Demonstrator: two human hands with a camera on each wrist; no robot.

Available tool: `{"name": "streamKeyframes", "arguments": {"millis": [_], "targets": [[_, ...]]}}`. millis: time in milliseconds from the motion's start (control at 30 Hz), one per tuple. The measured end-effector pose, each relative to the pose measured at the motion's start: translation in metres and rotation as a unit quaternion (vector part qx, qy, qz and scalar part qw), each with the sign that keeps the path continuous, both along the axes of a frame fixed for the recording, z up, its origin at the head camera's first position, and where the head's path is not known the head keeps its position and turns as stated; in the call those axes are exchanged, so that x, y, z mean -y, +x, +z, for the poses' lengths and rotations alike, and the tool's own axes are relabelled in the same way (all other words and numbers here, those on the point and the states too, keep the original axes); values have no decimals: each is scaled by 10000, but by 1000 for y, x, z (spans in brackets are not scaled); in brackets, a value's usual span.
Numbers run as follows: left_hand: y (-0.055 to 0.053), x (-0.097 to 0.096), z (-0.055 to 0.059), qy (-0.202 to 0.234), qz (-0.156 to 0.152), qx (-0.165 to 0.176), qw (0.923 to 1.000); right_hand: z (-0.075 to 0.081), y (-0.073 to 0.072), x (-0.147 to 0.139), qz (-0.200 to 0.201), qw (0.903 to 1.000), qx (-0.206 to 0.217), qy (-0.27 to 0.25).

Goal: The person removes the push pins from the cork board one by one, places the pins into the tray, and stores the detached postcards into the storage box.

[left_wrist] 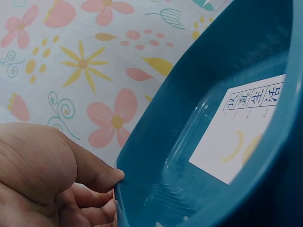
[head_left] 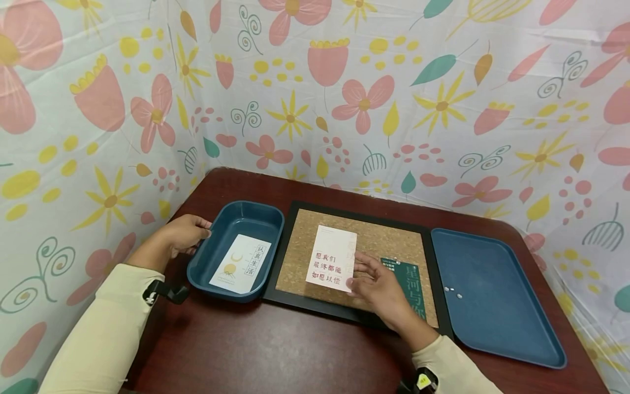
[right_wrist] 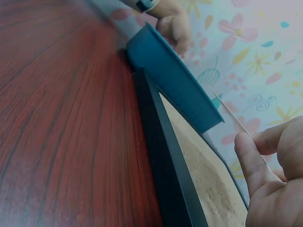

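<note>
My left hand [head_left: 186, 234] pinches the left rim of a deep blue plastic basin [head_left: 197, 271], thumb on the rim in the left wrist view. Inside it lies a white card [head_left: 241, 262] with a yellow moon and dark lettering. Between thumb and fingers, my right hand [head_left: 378, 285] holds a white card with red lettering [head_left: 331, 251] by its right edge. This card appears edge-on, raised over the board, in the right wrist view. Below it is a black-framed cork board [head_left: 292, 273]. A dark green card [head_left: 410, 284] lies on the board's right part, partly behind my right hand.
A flat blue tray [head_left: 497, 295] sits right of the board, with a few small shiny pieces [head_left: 453, 291] near its left edge. Everything rests on a dark red wooden table [head_left: 285, 350]. Flower-patterned cloth [head_left: 315, 109] hangs behind and at the left.
</note>
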State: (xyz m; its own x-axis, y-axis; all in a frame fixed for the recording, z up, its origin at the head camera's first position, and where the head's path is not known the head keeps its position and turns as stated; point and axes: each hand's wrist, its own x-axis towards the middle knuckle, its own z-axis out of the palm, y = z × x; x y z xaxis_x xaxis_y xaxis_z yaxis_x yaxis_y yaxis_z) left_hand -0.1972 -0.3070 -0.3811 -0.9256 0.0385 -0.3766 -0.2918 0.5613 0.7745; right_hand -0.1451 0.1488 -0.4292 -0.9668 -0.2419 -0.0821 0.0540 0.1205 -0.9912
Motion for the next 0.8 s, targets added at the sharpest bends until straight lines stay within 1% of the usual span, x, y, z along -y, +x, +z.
{"name": "streamKeyframes", "arguments": {"millis": [167, 367, 567, 800], "targets": [[-1, 0, -1, -5, -8, -11, 10000, 1, -1, 5, 21, 10000, -14, -49], [-3, 2, -2, 21, 23, 13, 10000, 1, -1, 11, 53, 9997, 66, -213], [-3, 3, -3, 41, 36, -7, 10000, 2, -1, 17, 63, 9996, 95, -240], [-2, 2, -2, 80, 22, -4, 10000, 3, 1, 23, 71, 9989, 331, -334]]}}
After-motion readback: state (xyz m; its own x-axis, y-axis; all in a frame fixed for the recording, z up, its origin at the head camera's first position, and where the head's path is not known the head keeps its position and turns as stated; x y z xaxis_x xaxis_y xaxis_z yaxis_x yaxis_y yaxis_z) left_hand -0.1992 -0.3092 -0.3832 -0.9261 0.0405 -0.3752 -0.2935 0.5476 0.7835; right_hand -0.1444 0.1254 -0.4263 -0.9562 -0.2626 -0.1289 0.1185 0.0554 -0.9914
